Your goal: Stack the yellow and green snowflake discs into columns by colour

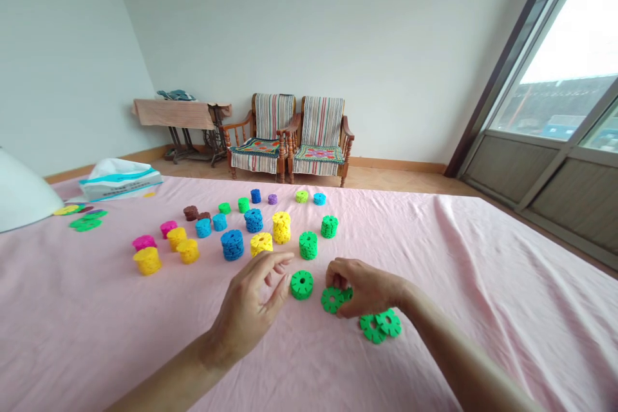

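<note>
A short stack of green notched plastic discs point(302, 285) stands upright on the pink cloth between my hands. My left hand point(251, 299) is just left of it, thumb and fingers apart, holding nothing; the thumb tip is close to the stack's side, and whether it touches cannot be made out. To the right, my right hand point(362, 286) has its fingers curled round a green disc point(331, 300), with more green partly hidden behind the thumb. Loose green discs point(380, 325) overlap on the cloth below the right wrist. Two taller green stacks, one nearer point(308, 245) and one farther point(329, 226), stand beyond.
Yellow stacks point(281, 228), blue stacks point(232, 245) and several other coloured stacks spread across the pink cloth point(463, 309). At the far left lie loose discs point(87, 224), a tissue pack point(120, 181) and a white rounded object point(24, 196). Two wooden chairs point(321, 132) stand beyond.
</note>
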Motion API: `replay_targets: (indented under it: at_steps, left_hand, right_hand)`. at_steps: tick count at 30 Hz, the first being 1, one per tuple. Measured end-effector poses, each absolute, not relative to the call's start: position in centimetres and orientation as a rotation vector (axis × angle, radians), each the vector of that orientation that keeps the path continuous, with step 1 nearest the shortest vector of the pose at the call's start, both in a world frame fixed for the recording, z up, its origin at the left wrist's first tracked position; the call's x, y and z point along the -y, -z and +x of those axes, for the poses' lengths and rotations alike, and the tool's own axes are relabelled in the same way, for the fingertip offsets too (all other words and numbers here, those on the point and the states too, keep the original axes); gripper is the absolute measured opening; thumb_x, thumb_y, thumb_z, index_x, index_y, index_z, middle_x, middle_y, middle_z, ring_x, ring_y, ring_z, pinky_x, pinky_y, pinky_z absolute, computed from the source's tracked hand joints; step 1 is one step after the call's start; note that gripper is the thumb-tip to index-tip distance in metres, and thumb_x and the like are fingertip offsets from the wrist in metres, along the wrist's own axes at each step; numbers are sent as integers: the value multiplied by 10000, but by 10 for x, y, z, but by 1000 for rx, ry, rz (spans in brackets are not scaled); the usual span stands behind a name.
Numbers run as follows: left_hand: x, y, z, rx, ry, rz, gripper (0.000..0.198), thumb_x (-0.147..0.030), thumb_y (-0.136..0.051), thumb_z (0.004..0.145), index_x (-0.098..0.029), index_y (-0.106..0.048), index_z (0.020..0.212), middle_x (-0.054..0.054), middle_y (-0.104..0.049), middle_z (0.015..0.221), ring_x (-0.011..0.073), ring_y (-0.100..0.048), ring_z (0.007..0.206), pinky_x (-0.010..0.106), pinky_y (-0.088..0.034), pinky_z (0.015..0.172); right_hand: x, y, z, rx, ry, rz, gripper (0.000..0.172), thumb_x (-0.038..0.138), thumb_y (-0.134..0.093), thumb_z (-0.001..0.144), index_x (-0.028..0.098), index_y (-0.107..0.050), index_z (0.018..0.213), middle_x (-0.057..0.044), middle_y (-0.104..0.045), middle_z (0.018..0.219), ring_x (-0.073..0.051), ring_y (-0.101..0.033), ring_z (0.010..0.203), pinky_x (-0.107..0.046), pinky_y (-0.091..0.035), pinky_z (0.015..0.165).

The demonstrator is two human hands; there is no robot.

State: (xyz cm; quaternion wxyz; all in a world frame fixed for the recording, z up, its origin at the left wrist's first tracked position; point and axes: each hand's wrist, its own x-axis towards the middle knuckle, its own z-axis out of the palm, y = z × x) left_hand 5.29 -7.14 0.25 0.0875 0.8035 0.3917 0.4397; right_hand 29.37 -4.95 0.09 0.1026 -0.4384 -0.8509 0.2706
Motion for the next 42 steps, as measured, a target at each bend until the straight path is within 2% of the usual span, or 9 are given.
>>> replay_targets:
  at_steps: [2, 5, 8, 12, 19, 23, 29, 38, 42]
  left_hand:
    - [73, 3, 52, -1180, -1313, 2370, 229, -161, -513, 871, -220, -535, 1091, 26, -623, 978, 142, -590, 779, 276, -486, 738]
    - [74, 10, 54, -1191, -1276, 2344, 310, -168, -532, 860, -232, -491, 1161, 39, -613, 1070, 174, -595, 937, 300, -487, 813]
    - [77, 17, 58, -1179, -1191, 2321, 439, -170, -545, 849, -256, -411, 1259, 53, -557, 1221, 206, -536, 1114, 350, -452, 929]
    - [77, 23, 62, -1163, -1108, 2254, 584, -149, -551, 833, -279, -308, 1349, 57, -463, 1350, 222, -453, 1232, 403, -382, 1031]
    - [71, 32, 64, -1011, -1070, 2047, 641, -57, -589, 764, -256, -360, 1329, 65, -504, 1313, 219, -495, 1197, 381, -424, 1002]
    - [68, 36, 64, -937, -1060, 1966, 675, -17, -608, 728, -241, -380, 1323, 76, -500, 1332, 227, -488, 1208, 386, -398, 1031]
    - [65, 36, 65, -889, -1082, 1901, 637, -20, -592, 745, -227, -387, 1311, 75, -519, 1303, 205, -505, 1185, 353, -408, 1022]
    - [63, 33, 63, -907, -1055, 1926, 614, -17, -568, 742, -222, -402, 1296, 72, -588, 1163, 203, -554, 1085, 355, -456, 947]
    - [64, 31, 63, -892, -1077, 1954, 576, -4, -540, 751, -231, -430, 1269, 59, -591, 1157, 199, -545, 1091, 368, -442, 965]
  right_hand:
    - [48, -4, 298, 2443, -757, -1302, 325, 183, -687, 565, 190, -549, 858, 0, -559, 849, -121, -502, 717, -232, -414, 616]
    - [43, -11, 308, 2220, -715, -1345, 280, 192, -654, 628, 190, -524, 876, -5, -564, 845, -128, -524, 739, -239, -421, 621]
    - [39, -15, 313, 1997, -671, -1397, 218, 207, -618, 684, 191, -498, 866, 16, -540, 766, -114, -510, 675, -244, -410, 595]
    - [39, -14, 302, 1862, -650, -1373, 223, 200, -617, 685, 195, -473, 856, 41, -491, 699, -101, -469, 614, -244, -393, 563]
    - [51, -8, 256, 1790, -696, -1322, 249, 195, -606, 685, 197, -467, 892, 47, -483, 678, -102, -464, 585, -247, -393, 546]
    - [58, 1, 237, 1858, -657, -1356, 243, 158, -607, 656, 204, -485, 861, 14, -540, 767, -118, -509, 639, -261, -420, 580]
    - [61, 12, 229, 1935, -540, -1376, 269, 159, -619, 645, 211, -504, 883, -20, -548, 918, -157, -547, 778, -313, -456, 689]
    - [59, 16, 234, 2016, -541, -1384, 289, 152, -645, 643, 217, -520, 895, -10, -549, 910, -158, -552, 789, -321, -457, 723]
    - [59, 14, 235, 2036, -578, -1389, 262, 171, -651, 661, 215, -516, 881, -16, -548, 923, -155, -554, 780, -316, -460, 714]
